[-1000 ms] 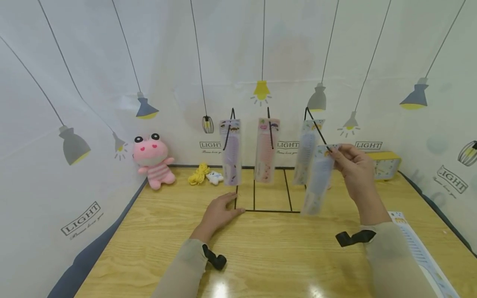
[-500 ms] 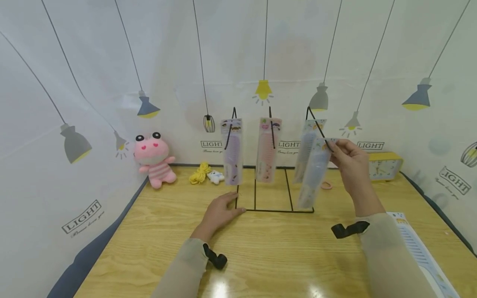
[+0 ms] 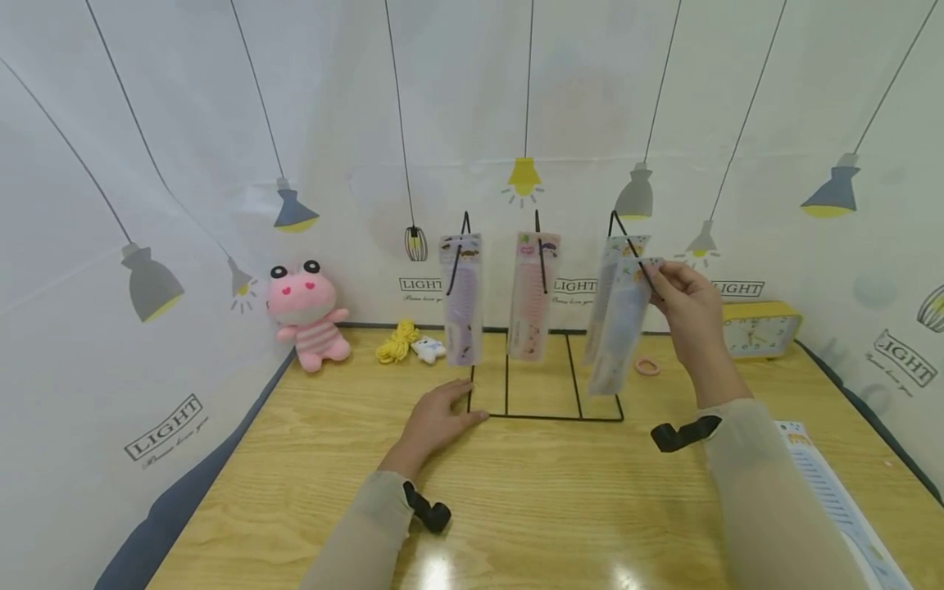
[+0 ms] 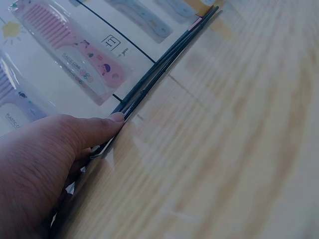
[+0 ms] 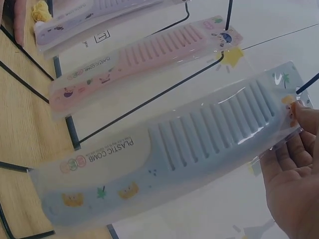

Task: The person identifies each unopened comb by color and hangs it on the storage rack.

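Observation:
My right hand (image 3: 693,315) pinches the top of a clear-packaged blue comb (image 3: 618,344) between thumb and fingers. In the right wrist view, the front rod of the black wire rack (image 3: 549,419) passes at the hole in the pack's top. Behind it another blue comb (image 3: 601,283) hangs on the same hook, partly covered. A pink comb (image 3: 529,307) hangs from the middle hook, a purple comb (image 3: 461,315) from the left one. My left hand (image 3: 435,422) rests at the rack's front left corner. Its thumb (image 4: 102,129) lies straight against the base rod.
Along the back stand a pink plush toy (image 3: 306,315) and a yellow clock (image 3: 760,332). Yellow yarn (image 3: 398,342) and a small white star figure (image 3: 428,350) lie between toy and rack. A pink ring (image 3: 647,367) is right of it. Another packaged comb (image 3: 833,483) lies front right.
My right hand has moved up and slightly back along the sloping rod, carrying the blue comb closer to the one behind. My left hand stays at the rack's corner.

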